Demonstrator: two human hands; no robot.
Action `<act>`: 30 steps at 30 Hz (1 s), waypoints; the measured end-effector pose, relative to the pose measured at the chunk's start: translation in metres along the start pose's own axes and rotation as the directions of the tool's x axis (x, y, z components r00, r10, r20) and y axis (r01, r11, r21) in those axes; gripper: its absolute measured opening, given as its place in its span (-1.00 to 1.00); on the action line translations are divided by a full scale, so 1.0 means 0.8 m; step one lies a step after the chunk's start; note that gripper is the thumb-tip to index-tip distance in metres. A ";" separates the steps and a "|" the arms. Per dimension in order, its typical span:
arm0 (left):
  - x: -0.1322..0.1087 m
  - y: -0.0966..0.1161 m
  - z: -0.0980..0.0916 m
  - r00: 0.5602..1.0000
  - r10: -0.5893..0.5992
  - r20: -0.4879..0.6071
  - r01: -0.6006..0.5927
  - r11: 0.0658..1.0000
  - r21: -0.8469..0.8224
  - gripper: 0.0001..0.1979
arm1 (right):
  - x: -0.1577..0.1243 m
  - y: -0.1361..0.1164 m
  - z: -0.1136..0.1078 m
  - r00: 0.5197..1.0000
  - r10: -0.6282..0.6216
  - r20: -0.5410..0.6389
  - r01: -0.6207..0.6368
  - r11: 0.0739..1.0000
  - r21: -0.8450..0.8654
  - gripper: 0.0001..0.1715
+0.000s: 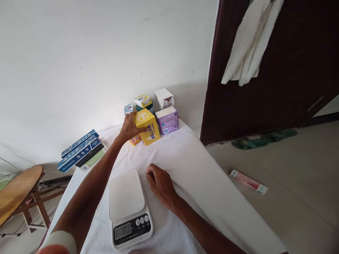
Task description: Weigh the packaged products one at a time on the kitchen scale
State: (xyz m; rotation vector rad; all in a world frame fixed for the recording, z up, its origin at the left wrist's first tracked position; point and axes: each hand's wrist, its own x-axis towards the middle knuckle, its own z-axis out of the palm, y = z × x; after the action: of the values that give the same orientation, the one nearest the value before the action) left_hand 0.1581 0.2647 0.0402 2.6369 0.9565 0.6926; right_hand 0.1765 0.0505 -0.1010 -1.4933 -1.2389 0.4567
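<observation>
My left hand [131, 128] reaches to the far end of the table and grips a yellow box [151, 134] marked "WATER", thumb across its front and fingers at its left side. Right beside that box stands a purple pack [169, 122]. Part of an orange box [135, 140] shows low behind my left hand. My right hand [160, 183] rests on the white cloth with its fingers curled in; whether anything is inside them is hidden. Just left of it lies a white kitchen scale [127, 197] with a bare platform and a dark display.
Behind the yellow box stand a white box [164, 98], a small yellow-and-white box [143, 101] and a small blue-and-white box [128, 108]. Several blue toothpaste-like boxes [82, 150] lie at the table's left edge. A pink box [249, 181] and green slippers [250, 143] are on the floor.
</observation>
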 end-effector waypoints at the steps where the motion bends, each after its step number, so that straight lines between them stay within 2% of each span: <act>1: -0.005 0.003 -0.001 0.999 0.013 -0.043 -0.015 0.999 -0.035 -0.07 | 0.000 0.000 0.000 1.000 0.001 0.000 -0.001 1.000 -0.001 -0.85; 4: -0.027 0.012 -0.018 0.989 0.037 -0.141 -0.054 0.991 -0.121 -0.10 | 0.000 0.000 -0.001 1.000 0.000 0.009 0.000 1.000 -0.003 -0.86; 7: -0.065 0.021 -0.054 0.985 0.057 -0.163 -0.086 0.980 -0.179 -0.09 | 0.000 0.001 -0.001 1.000 -0.003 0.015 0.003 1.000 -0.004 -0.87; 12: -0.168 0.030 -0.123 0.994 0.068 -0.091 -0.081 0.987 -0.138 -0.04 | 0.000 0.004 0.001 1.000 0.014 0.007 -0.014 1.000 -0.005 -0.90; 16: -0.248 0.032 -0.156 0.999 0.007 -0.037 -0.009 0.998 -0.065 -0.04 | -0.001 0.002 -0.001 0.999 0.017 0.034 -0.017 1.000 0.006 -0.88; 18: -0.276 0.030 -0.163 0.999 -0.031 -0.028 0.029 0.999 -0.046 -0.07 | -0.001 0.000 -0.002 0.999 0.020 0.048 -0.021 1.000 0.012 -0.87; 21: -0.300 0.024 -0.165 0.998 -0.060 -0.011 0.060 0.998 -0.006 -0.09 | 0.000 0.000 -0.003 0.998 0.032 0.056 -0.033 0.999 0.014 -0.88; 30: -0.312 0.011 -0.158 0.999 -0.052 0.013 0.052 0.998 0.030 0.00 | -0.001 0.004 -0.001 0.997 0.037 0.061 -0.039 0.999 0.021 -0.87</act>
State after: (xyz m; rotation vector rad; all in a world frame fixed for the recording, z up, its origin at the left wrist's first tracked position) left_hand -0.0694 0.1041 0.0649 2.6288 1.0358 0.6521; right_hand 0.1782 0.0503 -0.1042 -1.4957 -1.2506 0.5435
